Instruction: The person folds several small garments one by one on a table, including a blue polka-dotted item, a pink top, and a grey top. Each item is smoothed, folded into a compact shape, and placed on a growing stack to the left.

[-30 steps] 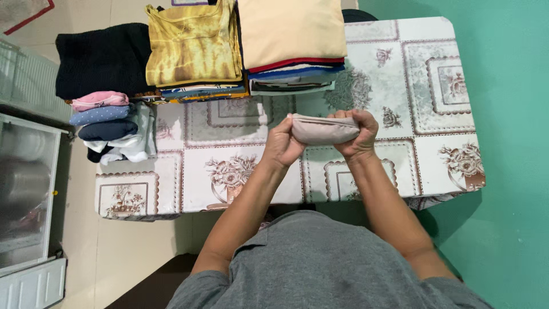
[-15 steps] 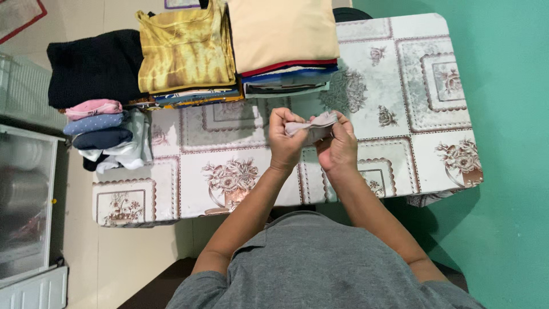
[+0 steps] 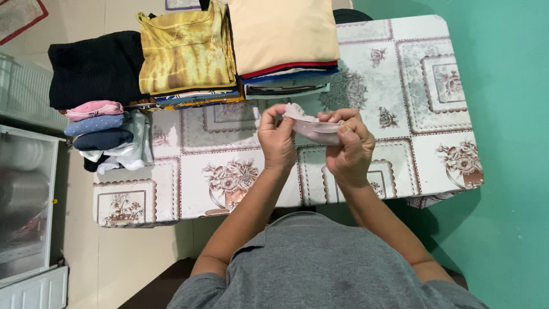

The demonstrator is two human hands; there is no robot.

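Observation:
Both of my hands hold a small folded beige garment (image 3: pixel 315 128) above the middle of a table with a floral patterned cloth (image 3: pixel 440 86). My left hand (image 3: pixel 276 139) pinches its left end between thumb and fingers. My right hand (image 3: pixel 350 146) grips its right end, fingers curled over the fabric. The garment is rolled into a narrow bundle with a loose edge sticking up at the left.
Folded clothes stand at the table's far side: a beige-topped stack (image 3: pixel 283 40), a yellow-topped stack (image 3: pixel 186 54) and a black pile (image 3: pixel 94 68). Small rolled garments in pink, blue and navy (image 3: pixel 100 129) lie at the left edge. A teal wall (image 3: pixel 509 114) runs along the right.
The garment went from a smooth stretched roll to a bunched one, then spread a little wider again. My hands drew together and then moved slightly apart, staying on it.

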